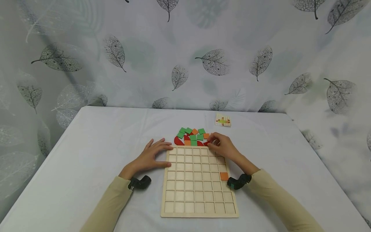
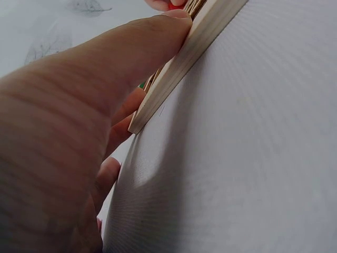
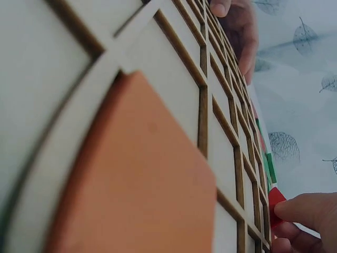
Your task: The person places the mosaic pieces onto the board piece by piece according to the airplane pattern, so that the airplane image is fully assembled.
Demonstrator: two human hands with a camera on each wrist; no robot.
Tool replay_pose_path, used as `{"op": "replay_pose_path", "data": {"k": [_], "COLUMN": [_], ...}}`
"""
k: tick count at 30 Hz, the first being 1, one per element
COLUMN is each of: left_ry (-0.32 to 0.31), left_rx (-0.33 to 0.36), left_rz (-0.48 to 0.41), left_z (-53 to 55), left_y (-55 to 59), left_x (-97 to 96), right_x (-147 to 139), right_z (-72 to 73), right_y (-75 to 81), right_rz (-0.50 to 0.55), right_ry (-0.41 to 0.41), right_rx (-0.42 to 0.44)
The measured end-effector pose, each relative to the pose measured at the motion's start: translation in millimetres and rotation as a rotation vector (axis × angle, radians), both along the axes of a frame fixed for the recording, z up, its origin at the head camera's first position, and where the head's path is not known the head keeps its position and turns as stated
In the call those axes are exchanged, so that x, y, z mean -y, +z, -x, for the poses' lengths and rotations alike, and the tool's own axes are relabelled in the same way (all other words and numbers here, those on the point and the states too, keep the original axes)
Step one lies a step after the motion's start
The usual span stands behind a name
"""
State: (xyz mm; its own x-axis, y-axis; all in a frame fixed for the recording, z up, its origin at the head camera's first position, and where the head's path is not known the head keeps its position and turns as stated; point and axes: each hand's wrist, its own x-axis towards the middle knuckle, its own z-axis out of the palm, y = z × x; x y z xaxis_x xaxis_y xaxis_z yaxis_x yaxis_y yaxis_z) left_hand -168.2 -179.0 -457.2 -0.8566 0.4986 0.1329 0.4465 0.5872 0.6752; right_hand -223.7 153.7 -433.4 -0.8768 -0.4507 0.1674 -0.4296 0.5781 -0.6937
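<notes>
Here's your right hand point(image 1: 222, 145), out over the far right corner of the board, thumb and fingers closed in a pinch on a red piece point(image 3: 275, 203). That piece sits right by the board's far edge; whether it touches the wood, you can't tell from here. Over on the left, your left hand point(image 1: 152, 157) is spread wide, thumb well apart from the fingers, tips resting on the left rim of the wooden grid board point(image 1: 200, 215) towards its far corner, gripping nothing.

One orange tile point(image 1: 224, 176) lies in the board's rightmost column, middle row, just beside the black camera point(image 1: 239, 181) on your right wrist. Just past the far edge, there's the loose cluster: green tiles point(image 1: 193, 138), more orange tiles point(image 1: 187, 142) and red pieces point(image 1: 178, 141), some overlapping. Farther off, to the right of that cluster, a small patterned card point(image 1: 223, 120) lies on the white tablecloth point(image 1: 269, 138).
</notes>
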Motion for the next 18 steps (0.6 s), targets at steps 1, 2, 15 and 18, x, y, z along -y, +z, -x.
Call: {"op": "replay_pose_path", "data": {"k": [1, 2, 15, 18], "left_ry": [-0.002, -0.004, -0.004, -0.008], "left_rx": [-0.001, -0.004, -0.015, -0.014], "left_rz": [-0.003, -0.005, 0.006, 0.002], "left_z": [0.0, 0.3, 2.8, 2.5], "left_y": [0.1, 0.0, -3.2, -3.7], "left_x": [-0.2, -0.5, 0.1, -0.2], "right_x": [-0.4, -0.7, -7.4, -9.1], "right_z": [-0.1, 0.1, 3.0, 2.2], "right_y": [-0.2, -0.4, -3.6, -5.2], "right_rz": [0.003, 0.006, 0.003, 0.011], "right_ry": [0.002, 0.005, 0.159, 0.183], "right_rx": [-0.003, -0.007, -0.117, -0.120]}}
